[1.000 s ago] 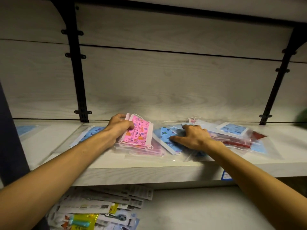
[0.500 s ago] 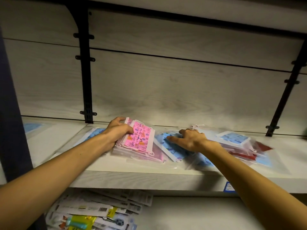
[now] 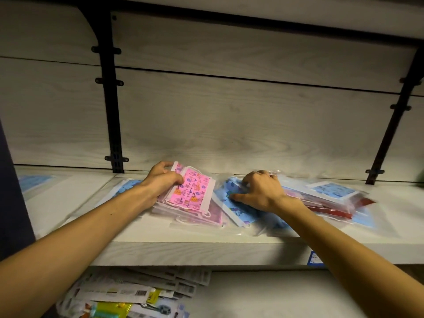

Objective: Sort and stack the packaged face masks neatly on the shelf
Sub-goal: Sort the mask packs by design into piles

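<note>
Left hand grasps pink printed bagged mask stack — right hand, fingers curled, clutches blue printed bagged mask on pale wooden shelf.

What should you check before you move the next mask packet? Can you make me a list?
1. Left hand holds the pink mask stack: ok.
2. Right hand has hold of the blue mask packet: ok, fingers curled on it.
3. Pink stack edges lined up: not ok, lower packets stick out.
4. Right-side pile tidy: not ok, packets lie askew.
5. Packets well back from the shelf front edge: not ok, wrappers reach near it.
</note>
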Tool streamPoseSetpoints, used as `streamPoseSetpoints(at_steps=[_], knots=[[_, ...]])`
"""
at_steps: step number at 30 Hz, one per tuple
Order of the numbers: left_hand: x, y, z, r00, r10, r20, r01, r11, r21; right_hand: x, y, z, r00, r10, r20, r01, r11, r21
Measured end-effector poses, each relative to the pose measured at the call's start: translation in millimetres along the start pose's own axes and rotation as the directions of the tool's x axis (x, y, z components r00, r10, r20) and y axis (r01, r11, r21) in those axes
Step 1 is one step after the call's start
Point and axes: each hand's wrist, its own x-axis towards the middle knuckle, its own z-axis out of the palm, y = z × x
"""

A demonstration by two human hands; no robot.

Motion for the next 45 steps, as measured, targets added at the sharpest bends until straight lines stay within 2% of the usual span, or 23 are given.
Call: streamPoseSetpoints(at_steps=[3,7,10,14,18,22,24,26,30,32,36,39,41,45], knots=[[0.0,-1.7,-2.3,1.000,0.007,-0.008,-0.007,0.998,-0.062,2.5,-9.1,-8.5,0.995,0.047,-0.086,-0.031,0.984,0.176],[-0.4,2.8,-5.9,1.000,0.015,0.016,-0.010,0.968,-0.252,9.8,-12.1,-20.5,0.978,0.204,-0.032,-0.167,0.870,0.464],[-6.3,7.1,-5.1,0.996,-0.033,0.085,0.057,0.954,-0.293,8.6,-10.9,-24.2,0.955,0.293,0.042,-0.238,0.678,0.696],[-15.4,7.3,3.7,0.986,-0.088,0.142,0.122,0.959,-0.257,-0.5,-10.4,-30.7,0.920,0.336,0.203,-0.330,0.380,0.864],[-17.3,7.6,7.8,0.996,-0.039,0.081,0.061,0.955,-0.291,0.2,-5.1,-35.5,0.835,0.416,0.360,-0.411,0.038,0.911],[-25.1,10.1,7.9,0.999,-0.012,0.045,0.026,0.942,-0.336,-3.2,8.8,-31.8,0.854,0.343,0.391,-0.337,-0.207,0.918],[-29.5,10.2,10.4,0.999,0.003,0.032,0.009,0.938,-0.348,-5.8,15.2,-26.6,0.879,0.307,0.365,-0.311,-0.212,0.926],[-34.2,9.9,14.4,1.000,0.025,0.012,-0.019,0.930,-0.366,-9.2,19.0,-23.1,0.882,0.330,0.337,-0.289,-0.186,0.939],[-48.3,11.6,18.5,1.000,0.031,-0.002,-0.029,0.923,-0.384,-18.8,20.3,-26.2,0.884,0.395,0.249,-0.149,-0.267,0.952],[-57.7,16.1,15.3,0.998,0.060,-0.024,-0.064,0.926,-0.372,-25.9,18.1,-33.4,0.885,0.419,0.204,-0.100,-0.258,0.961],[-76.2,28.8,3.7,0.988,0.103,-0.112,-0.138,0.916,-0.377,-45.8,3.8,-58.6,0.887,0.456,0.072,-0.010,-0.137,0.991],[-97.3,37.9,-11.8,0.982,0.163,-0.091,-0.186,0.904,-0.385,-66.8,-13.9,-85.5,0.875,0.466,-0.129,0.102,0.082,0.991],[-115.8,43.5,-26.0,0.974,0.205,-0.095,-0.226,0.900,-0.372,-82.6,-31.4,-100.4,0.845,0.470,-0.257,0.191,0.183,0.964],[-158.1,46.9,-70.6,0.964,0.256,-0.068,-0.264,0.897,-0.356,-124.5,-88.2,-120.7,0.766,0.466,-0.443,0.349,0.278,0.895]])
